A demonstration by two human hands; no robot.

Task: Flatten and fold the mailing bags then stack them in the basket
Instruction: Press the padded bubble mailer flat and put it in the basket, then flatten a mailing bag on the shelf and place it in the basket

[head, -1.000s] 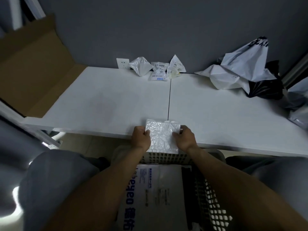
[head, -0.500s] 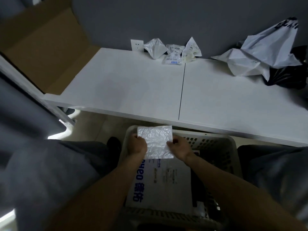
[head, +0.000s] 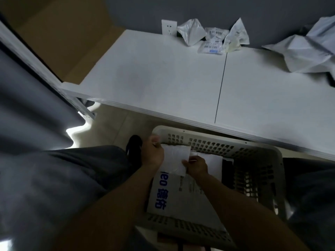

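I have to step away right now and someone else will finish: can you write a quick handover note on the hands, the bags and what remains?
Left hand and right hand each pinch a side of the small folded bag, held inside the basket over the printed bag lying flat there.
Done: printed bag stacked; this one folded, not yet released.
Left: set it down, then flatten, fold and stack the small crumpled bags at the back of the table and the large crumpled bag at far right.
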